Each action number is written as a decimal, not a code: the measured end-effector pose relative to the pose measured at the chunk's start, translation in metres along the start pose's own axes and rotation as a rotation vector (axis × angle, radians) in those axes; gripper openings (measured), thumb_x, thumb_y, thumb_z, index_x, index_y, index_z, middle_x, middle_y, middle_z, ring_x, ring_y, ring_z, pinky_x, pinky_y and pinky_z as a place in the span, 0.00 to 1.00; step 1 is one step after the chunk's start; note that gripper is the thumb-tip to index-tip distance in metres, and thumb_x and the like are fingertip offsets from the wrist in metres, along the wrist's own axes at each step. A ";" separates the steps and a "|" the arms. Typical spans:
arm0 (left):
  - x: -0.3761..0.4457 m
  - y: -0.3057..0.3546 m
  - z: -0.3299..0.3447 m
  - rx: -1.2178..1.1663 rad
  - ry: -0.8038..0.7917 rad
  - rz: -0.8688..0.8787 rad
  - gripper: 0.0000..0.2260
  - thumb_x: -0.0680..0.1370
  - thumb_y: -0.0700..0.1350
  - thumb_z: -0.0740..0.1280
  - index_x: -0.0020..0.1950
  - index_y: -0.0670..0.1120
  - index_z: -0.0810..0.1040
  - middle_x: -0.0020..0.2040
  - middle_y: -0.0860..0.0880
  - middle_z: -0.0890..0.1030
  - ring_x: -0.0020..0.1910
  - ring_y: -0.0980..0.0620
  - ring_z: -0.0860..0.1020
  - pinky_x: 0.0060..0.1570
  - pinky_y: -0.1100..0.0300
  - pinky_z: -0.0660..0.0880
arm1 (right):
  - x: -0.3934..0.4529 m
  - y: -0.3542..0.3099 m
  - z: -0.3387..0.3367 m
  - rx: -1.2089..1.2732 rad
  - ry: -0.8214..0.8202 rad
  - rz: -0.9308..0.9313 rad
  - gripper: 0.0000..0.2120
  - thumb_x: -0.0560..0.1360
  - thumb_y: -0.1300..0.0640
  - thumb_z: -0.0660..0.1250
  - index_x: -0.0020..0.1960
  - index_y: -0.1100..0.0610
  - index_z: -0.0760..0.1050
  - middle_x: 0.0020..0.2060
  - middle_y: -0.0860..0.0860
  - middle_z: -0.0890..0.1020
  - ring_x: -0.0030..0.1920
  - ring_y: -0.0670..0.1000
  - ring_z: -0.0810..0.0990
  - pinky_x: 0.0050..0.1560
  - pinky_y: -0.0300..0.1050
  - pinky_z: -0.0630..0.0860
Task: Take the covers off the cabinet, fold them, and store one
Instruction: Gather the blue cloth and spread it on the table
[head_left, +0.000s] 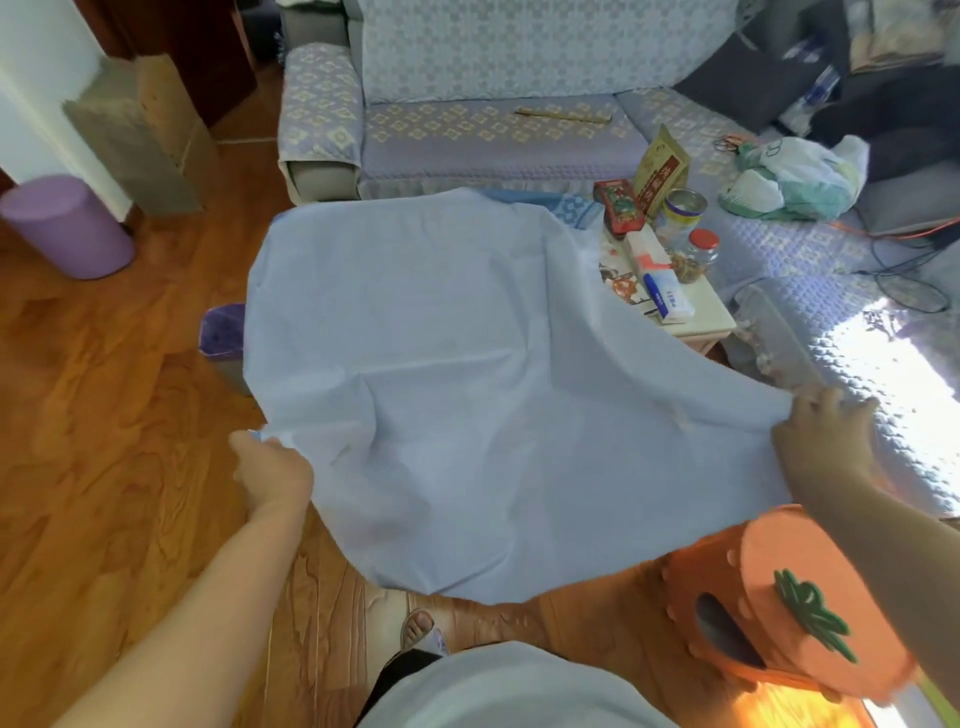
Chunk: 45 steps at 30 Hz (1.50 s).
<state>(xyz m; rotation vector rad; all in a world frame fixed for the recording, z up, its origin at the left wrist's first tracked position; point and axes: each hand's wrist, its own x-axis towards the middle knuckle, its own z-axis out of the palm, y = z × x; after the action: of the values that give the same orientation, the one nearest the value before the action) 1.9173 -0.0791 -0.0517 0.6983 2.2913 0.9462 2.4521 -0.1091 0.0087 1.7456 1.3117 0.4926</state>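
Pale blue cover — creased, spread wide — pinched by left hand and right hand.

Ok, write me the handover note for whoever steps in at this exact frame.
Left hand: gripping the near left edge of the light blue cover.
Right hand: gripping its near right corner.
Cover: spread open in the air between the hands, far end over the small table.
Done: this cover appears to be off the cabinet; no fold visible.
Left: fold it; any second cover and storing one.
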 end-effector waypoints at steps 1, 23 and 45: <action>-0.012 -0.003 0.007 -0.050 -0.027 -0.055 0.13 0.84 0.39 0.56 0.68 0.42 0.65 0.60 0.40 0.74 0.56 0.39 0.76 0.57 0.44 0.76 | -0.002 -0.006 0.000 0.035 -0.022 -0.023 0.20 0.81 0.56 0.57 0.71 0.46 0.73 0.70 0.53 0.71 0.69 0.64 0.65 0.68 0.72 0.64; -0.133 -0.036 -0.039 0.028 0.367 -0.177 0.17 0.82 0.37 0.60 0.70 0.41 0.66 0.67 0.35 0.74 0.63 0.33 0.75 0.63 0.42 0.73 | 0.015 0.013 0.061 0.142 0.216 -0.306 0.19 0.80 0.60 0.62 0.70 0.55 0.74 0.64 0.54 0.72 0.63 0.57 0.72 0.56 0.49 0.78; -0.181 -0.007 0.047 -0.089 -0.068 0.048 0.10 0.85 0.40 0.58 0.53 0.42 0.79 0.44 0.44 0.79 0.45 0.44 0.77 0.44 0.56 0.71 | -0.032 -0.057 -0.051 1.077 0.706 -0.515 0.07 0.78 0.61 0.63 0.42 0.58 0.77 0.41 0.57 0.75 0.42 0.56 0.73 0.36 0.41 0.63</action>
<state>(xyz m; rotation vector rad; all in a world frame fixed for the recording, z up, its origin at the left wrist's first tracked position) 2.0746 -0.1780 -0.0317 0.7389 2.1682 1.0237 2.3703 -0.1142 -0.0051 1.9549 2.8016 0.0526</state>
